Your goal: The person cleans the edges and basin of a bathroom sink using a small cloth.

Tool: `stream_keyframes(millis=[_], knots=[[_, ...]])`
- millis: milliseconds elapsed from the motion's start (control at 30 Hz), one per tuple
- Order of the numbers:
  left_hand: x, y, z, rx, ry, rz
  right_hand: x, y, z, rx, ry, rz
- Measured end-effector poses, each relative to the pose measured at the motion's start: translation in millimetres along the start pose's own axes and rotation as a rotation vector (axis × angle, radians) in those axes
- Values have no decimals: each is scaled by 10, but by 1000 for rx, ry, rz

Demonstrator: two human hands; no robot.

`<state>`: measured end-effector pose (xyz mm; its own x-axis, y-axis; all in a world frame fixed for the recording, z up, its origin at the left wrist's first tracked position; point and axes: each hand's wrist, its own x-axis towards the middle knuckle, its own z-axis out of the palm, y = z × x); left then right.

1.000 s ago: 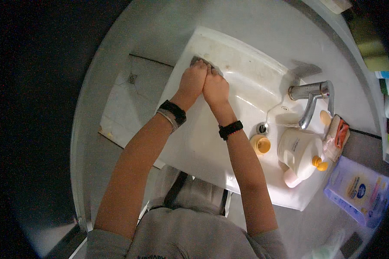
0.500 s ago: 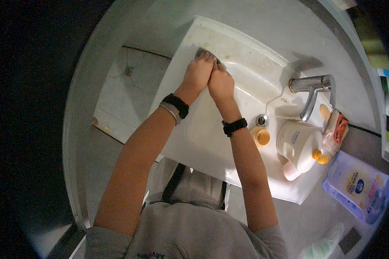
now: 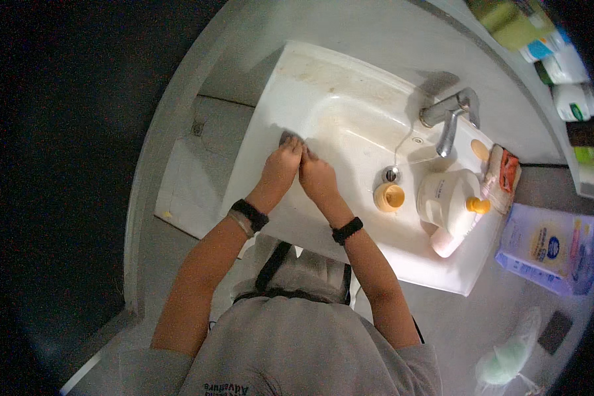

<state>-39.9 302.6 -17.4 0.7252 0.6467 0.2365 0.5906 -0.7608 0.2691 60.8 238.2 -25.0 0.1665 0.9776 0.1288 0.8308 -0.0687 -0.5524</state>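
Observation:
My left hand (image 3: 281,169) and my right hand (image 3: 319,179) are side by side over the left part of a white sink (image 3: 429,274), fingers bent together. Both press on a dark grey scouring pad (image 3: 286,136), which lies against the sink's flat rim area. Only the pad's far end shows; my fingers cover the rest, so its exact kind is hard to make out. To the right of my right hand, a small yellow-orange cup (image 3: 389,197) stands in the basin beside the drain (image 3: 391,174).
A chrome faucet (image 3: 445,119) reaches over the basin, a thin stream of water below it. A large white bottle (image 3: 442,195) with a yellow cap stands at the sink's right, near an oval soap bar (image 3: 480,150) and an orange-and-white packet (image 3: 508,170). Beyond lies a purple package (image 3: 551,247).
Both hands, with the dark pad, have come nearer to me along the sink's left side. The view has also shifted, bringing more shelf bottles into sight at the upper right.

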Motion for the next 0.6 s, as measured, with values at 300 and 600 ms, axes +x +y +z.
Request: stream_keyframes(millis=[300, 600], knots=[[301, 781, -425, -197, -333, 154, -623, 277, -513, 372, 185, 200], [334, 1173, -448, -454, 4, 54, -1045, 1207, -1051, 1417, 436, 871]])
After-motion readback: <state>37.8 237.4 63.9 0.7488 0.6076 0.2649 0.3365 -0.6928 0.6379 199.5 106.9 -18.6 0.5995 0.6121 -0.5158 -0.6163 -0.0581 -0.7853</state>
